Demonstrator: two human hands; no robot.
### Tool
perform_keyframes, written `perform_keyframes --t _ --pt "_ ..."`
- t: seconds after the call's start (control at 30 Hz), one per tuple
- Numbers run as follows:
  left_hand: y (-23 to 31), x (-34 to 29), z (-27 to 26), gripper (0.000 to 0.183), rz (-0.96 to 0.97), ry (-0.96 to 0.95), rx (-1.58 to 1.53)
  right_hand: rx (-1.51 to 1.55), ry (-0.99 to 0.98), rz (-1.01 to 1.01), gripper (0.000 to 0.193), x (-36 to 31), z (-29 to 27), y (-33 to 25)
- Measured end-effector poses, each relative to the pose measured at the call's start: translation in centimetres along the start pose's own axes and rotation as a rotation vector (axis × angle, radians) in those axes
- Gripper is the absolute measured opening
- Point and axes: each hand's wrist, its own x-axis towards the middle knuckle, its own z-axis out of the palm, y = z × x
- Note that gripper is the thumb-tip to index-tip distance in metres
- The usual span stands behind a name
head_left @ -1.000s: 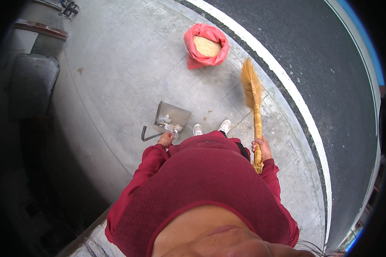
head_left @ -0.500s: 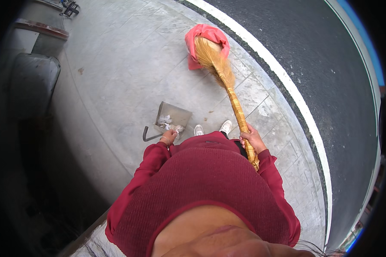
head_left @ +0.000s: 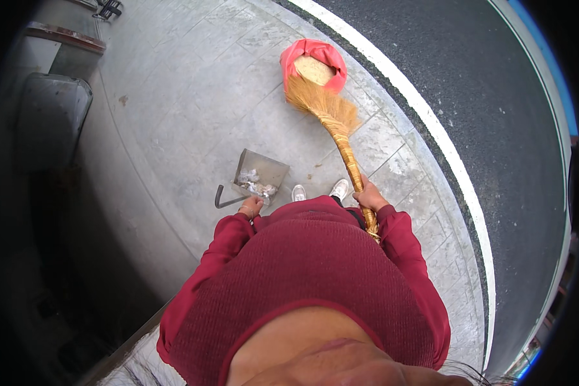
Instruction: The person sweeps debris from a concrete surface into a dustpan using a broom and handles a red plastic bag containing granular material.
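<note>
My right hand (head_left: 368,195) is wrapped round the bound handle of a straw broom (head_left: 342,143). The broom's bristles fan out just in front of a pink-red bag (head_left: 288,58), whose rolled mouth shows pale, grainy contents. On the left, my left hand (head_left: 251,206) is closed on the dark bent handle (head_left: 221,199) of a dustpan (head_left: 269,166); its fingers are partly hidden. Crumpled white scraps (head_left: 258,186) lie in the pan.
Grey paving (head_left: 186,109) spreads round my white shoes (head_left: 340,188), with a few small brown bits on it. To the right a white line (head_left: 424,112) edges the dark road (head_left: 495,128). A dark boxy object (head_left: 55,119) stands at the far left.
The broom has come back toward me, its bristles dropping from over the bag's mouth and uncovering the contents. My right hand has shifted slightly inward and nearer. The left hand has hardly moved.
</note>
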Motion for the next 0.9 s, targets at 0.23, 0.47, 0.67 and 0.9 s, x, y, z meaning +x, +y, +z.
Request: perform_keyframes --t 0.23,0.47,0.67,0.9 --pt "1.5 0.8 0.0 0.025 0.037 0.014 -0.078 0.122 -0.021 -0.013 0.075 -1.2 0.1 -0.2" --pt "0.3 0.9 0.3 0.027 0.039 0.01 -0.003 0.295 -0.053 0.041 0.074 -8.1 -1.5 -1.0" --pt "-0.3 0.5 0.6 0.026 -0.012 0.003 -0.057 0.395 -0.067 0.012 0.074 -11.4 -2.7 0.1" --pt "0.2 1.3 0.4 0.025 0.027 0.016 -0.098 0.295 0.007 0.102 0.073 -12.3 -4.0 -0.7"
